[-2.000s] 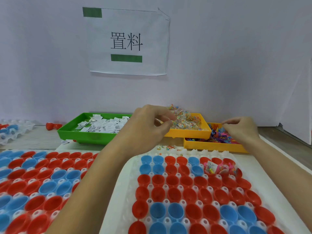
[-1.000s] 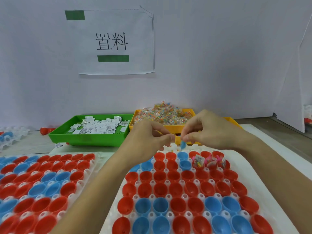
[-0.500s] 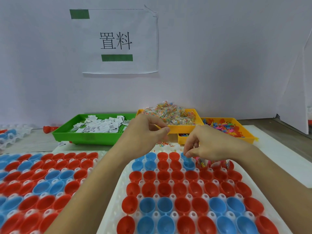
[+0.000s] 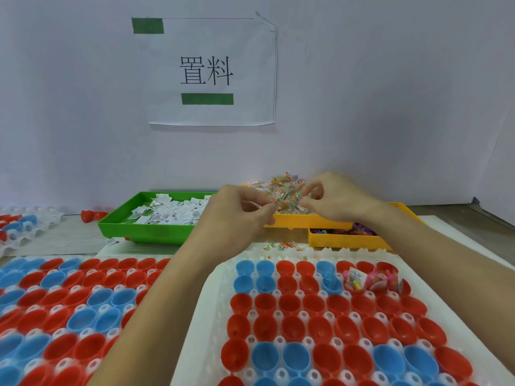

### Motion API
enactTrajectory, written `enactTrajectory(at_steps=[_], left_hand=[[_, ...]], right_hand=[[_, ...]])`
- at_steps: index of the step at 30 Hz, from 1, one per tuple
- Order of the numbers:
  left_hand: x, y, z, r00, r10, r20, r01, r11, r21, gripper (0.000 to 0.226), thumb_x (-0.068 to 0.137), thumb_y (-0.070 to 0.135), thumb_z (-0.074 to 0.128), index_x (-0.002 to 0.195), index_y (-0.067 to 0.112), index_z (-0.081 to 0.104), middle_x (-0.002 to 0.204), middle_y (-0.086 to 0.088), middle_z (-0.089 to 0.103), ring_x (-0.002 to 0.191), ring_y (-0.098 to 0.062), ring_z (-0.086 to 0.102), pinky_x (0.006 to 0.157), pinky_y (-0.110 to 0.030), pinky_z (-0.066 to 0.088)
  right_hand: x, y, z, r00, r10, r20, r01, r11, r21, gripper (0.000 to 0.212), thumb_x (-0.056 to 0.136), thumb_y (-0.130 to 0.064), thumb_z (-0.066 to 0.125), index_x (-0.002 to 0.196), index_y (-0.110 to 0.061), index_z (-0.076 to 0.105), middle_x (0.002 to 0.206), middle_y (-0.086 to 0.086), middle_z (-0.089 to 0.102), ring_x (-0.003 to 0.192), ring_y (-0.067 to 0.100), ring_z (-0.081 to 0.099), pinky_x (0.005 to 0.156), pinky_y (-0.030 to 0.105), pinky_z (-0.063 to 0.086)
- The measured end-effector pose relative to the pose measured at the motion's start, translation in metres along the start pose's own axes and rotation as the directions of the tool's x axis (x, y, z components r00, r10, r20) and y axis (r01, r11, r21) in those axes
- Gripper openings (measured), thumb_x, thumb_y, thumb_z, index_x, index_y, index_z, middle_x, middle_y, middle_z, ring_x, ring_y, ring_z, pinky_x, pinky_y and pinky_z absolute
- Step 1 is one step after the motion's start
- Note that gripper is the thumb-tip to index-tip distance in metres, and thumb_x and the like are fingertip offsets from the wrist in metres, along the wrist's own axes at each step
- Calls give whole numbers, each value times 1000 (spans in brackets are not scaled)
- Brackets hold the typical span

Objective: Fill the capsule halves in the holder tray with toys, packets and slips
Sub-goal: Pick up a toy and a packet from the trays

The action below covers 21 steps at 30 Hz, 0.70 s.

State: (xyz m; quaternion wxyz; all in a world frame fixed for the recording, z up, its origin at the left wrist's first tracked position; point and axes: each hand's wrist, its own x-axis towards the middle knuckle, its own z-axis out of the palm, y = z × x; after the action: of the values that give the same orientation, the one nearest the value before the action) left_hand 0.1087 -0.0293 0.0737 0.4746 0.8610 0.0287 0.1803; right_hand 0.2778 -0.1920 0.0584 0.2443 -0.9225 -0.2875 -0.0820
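Both hands, L point(image 4: 237, 215) & R point(image 4: 331, 199), pinching clear packets point(image 4: 284, 196) over yellow bin point(image 4: 306, 221), behind holder tray point(image 4: 211, 316).

Holder tray point(image 4: 214, 316) lay nearest on the surface point(image 4: 64, 238), a second tray point(image 4: 25, 310) to its left, three bins behind — slips point(image 4: 172, 211) left, packets point(image 4: 281, 196) middle, toys point(image 4: 345, 232) right — both hands over the packets.

The white holder tray point(image 4: 214, 316) carries red and blue capsule halves point(image 4: 320, 327) in mixed rows, and a second tray point(image 4: 16, 291) at the left shows the same red and blue. A green bin point(image 4: 145, 232) holds white slips with black print point(image 4: 172, 211), while two yellow bins point(image 4: 306, 221) hold clear packets speckled in many colours point(image 4: 284, 190) and bright multicoloured toys point(image 4: 345, 232). On the pale lilac wall point(image 4: 390, 93) hangs a white sheet point(image 4: 211, 71) with black characters and two dark green bars.
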Motion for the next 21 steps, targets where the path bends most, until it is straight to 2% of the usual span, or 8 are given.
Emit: enactTrajectory(at_steps=[2, 4, 7, 9, 12, 16, 18, 21], left_hand=[[0, 0, -1, 1000, 0, -8, 0, 1000, 0, 12, 93, 27, 64, 88, 21, 73, 76, 6, 76, 81, -27, 69, 69, -42, 56], [0, 0, -2, 1000, 1, -14, -1, 1000, 1, 11, 93, 27, 64, 88, 22, 73, 76, 7, 75, 82, -30, 68, 67, -39, 55], [1, -1, -2, 1000, 4, -19, -4, 1000, 14, 12, 93, 28, 64, 87, 23, 72, 76, 8, 75, 82, -29, 68, 70, -38, 56], [3, -2, -2, 1000, 8, -27, -8, 1000, 20, 12, 92, 28, 64, 85, 24, 72, 76, 9, 75, 81, -26, 69, 75, -38, 56], [4, -4, -1, 999, 23, -47, -23, 1000, 7, 13, 91, 29, 64, 83, 25, 73, 77, 6, 75, 80, -23, 69, 76, -38, 56], [4, -4, 4, 997, 33, -63, -33, 999, 10, 11, 90, 27, 65, 83, 25, 73, 79, 5, 75, 77, -18, 69, 67, -29, 53], [3, -3, 9, 997, 42, -61, -42, 999, 5, 10, 90, 25, 65, 84, 26, 73, 80, 6, 74, 75, -16, 69, 65, -27, 53], [1, 3, 18, 995, 75, -63, -75, 997, -10, 6, 89, 22, 68, 88, 26, 72, 78, 9, 71, 65, -8, 66, 53, -18, 46]], right_hand=[[22, -4, 15, 996, 76, -41, -78, 996, -37, 38, 84, -42, 76, 108, -13, 71, 105, 6, 69, 91, 20, 60, 79, 28, 47], [37, -7, 28, 991, 127, -44, -130, 988, -83, 48, 78, -49, 80, 102, -8, 72, 100, 9, 70, 91, 25, 64, 79, 35, 54], [48, -6, 41, 987, 150, -59, -155, 985, -82, 33, 79, -44, 81, 80, -13, 73, 82, 4, 69, 81, 23, 64, 65, 32, 51], [51, -4, 44, 983, 158, -90, -163, 985, -51, 23, 87, -31, 76, 74, -13, 74, 84, 5, 71, 84, 23, 65, 66, 31, 47], [47, -4, 38, 972, 148, -184, -152, 988, -8, 19, 92, -19, 68, 77, -11, 76, 87, 6, 74, 84, 24, 66, 71, 33, 52], [21, -11, 14, 957, 132, -259, -61, 962, 265, 17, 96, -20, 64, 89, -9, 76, 84, 3, 74, 78, 17, 70, 75, 31, 52], [-2, -18, -1, 971, 116, -210, -12, 898, 440, 14, 97, -19, 64, 95, -10, 73, 82, 3, 75, 73, 14, 74, 70, 28, 57], [-43, -28, -20, 988, 40, -146, 47, 836, 546, 11, 96, -19, 65, 96, -11, 73, 78, 1, 77, 71, 11, 75, 59, 17, 55]])
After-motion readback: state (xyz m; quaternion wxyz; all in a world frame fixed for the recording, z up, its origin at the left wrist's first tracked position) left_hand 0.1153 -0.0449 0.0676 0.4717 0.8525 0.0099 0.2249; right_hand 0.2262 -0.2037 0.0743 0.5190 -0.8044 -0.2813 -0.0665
